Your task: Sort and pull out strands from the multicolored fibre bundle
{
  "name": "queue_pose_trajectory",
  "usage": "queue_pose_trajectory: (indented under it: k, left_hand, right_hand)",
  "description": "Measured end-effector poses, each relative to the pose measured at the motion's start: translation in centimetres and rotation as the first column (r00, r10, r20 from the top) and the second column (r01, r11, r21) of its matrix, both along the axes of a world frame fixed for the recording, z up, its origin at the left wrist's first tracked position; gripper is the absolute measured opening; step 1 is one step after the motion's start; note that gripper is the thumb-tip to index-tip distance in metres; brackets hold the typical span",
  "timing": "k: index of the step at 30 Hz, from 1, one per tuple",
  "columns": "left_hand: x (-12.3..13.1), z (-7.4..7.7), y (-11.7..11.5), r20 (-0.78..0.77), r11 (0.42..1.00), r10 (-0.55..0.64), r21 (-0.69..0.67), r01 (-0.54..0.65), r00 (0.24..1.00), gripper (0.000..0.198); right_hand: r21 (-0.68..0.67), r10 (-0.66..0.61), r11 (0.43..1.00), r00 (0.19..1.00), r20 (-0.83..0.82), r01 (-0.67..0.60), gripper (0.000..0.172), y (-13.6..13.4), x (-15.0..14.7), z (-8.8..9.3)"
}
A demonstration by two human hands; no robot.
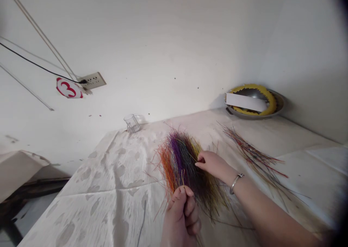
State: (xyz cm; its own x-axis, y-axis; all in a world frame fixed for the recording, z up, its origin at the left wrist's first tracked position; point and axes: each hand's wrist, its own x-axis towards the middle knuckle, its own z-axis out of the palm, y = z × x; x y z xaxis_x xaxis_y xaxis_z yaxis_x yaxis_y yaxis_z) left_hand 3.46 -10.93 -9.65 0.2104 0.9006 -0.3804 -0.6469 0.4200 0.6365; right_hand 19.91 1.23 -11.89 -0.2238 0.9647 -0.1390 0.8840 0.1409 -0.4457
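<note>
Left hand (181, 218) clenched on colored strand bundle (181, 160) | right hand (212, 165) fingertips at bundle, grip unclear | loose strands (252, 154) on worktop (89, 200)

You had two hands (181, 216) (213, 165), one bracelet (236, 183), one strand bundle (181, 163), one loose strand pile (254, 156), one glass (132, 123), one pan (280, 105), one socket (92, 81), one sign (69, 88).

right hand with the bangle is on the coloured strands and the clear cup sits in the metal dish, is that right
The clear cup stands by the wall, well left of the metal dish, not in it, as the head view shows; the rest holds.
</note>
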Motion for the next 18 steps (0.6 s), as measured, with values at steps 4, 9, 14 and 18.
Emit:
queue_pose_trajectory:
  k: [4,9,14,18]
  left_hand:
    - [0.0,-0.2,-0.1,0.003,1.000,-0.006,0.010,0.006,1.000,0.036]
    - [-0.1,-0.5,-0.1,0.011,1.000,-0.020,0.010,0.020,1.000,0.032]
    - [-0.2,-0.4,-0.1,0.029,1.000,-0.025,0.002,0.025,0.999,0.033]
    - [-0.1,-0.2,-0.1,0.019,1.000,-0.006,0.008,0.006,1.000,0.032]
  right_hand:
    - [-0.041,0.004,0.999,1.000,-0.012,-0.004,0.023,0.0,-0.4,-0.4]
    - [-0.034,-0.046,0.999,0.994,-0.095,0.043,0.023,0.2,0.2,-0.3]
    - [0.033,-0.094,0.994,0.951,-0.294,0.108,0.018,0.2,1.5,1.5]
    - [0.082,-0.109,0.981,0.844,-0.525,0.177,0.016,-0.8,1.9,4.1]
